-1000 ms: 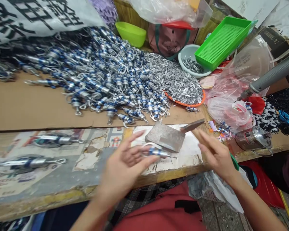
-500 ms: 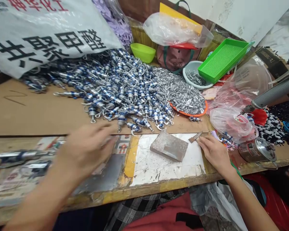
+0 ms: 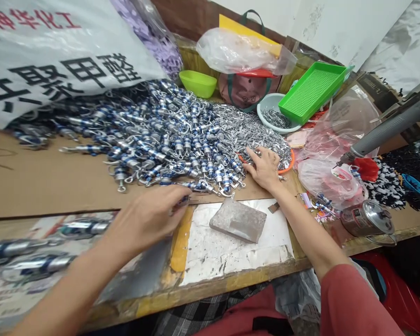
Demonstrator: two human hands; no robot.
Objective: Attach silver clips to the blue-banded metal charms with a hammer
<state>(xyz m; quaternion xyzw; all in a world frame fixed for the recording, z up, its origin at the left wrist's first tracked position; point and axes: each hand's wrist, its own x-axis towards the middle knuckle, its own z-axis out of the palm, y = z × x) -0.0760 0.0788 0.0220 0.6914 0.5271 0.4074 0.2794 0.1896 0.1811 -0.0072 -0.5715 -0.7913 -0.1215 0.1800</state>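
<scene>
My left hand (image 3: 154, 217) is at the front edge of a heap of blue-and-silver metal pieces (image 3: 154, 135) with hooks and rings. Its thumb and fingers close around one such piece (image 3: 183, 200), mostly hidden by the fingers. Over an orange-rimmed tray (image 3: 290, 163) heaped with small flat metal parts (image 3: 255, 126), my right hand (image 3: 265, 169) has its fingers apart, fingertips at the parts. A grey block (image 3: 238, 221) rests on a white sheet (image 3: 210, 261) between my forearms. Beside my right forearm lies a short flat blade-like piece (image 3: 273, 207).
Several blue-and-silver pieces (image 3: 31, 266) lie at the left front. A grey power tool (image 3: 378, 135) points in from the right, above plastic bags. A lidded metal mug (image 3: 367, 218) stands at the right edge. Green basket (image 3: 313, 91), pale bowl (image 3: 261, 112) and lime bowl (image 3: 198, 84) sit behind.
My right hand has left the flat blade-like piece and moved up and left to the metal parts. My left hand has moved right to the heap's front edge. The view has shifted slightly.
</scene>
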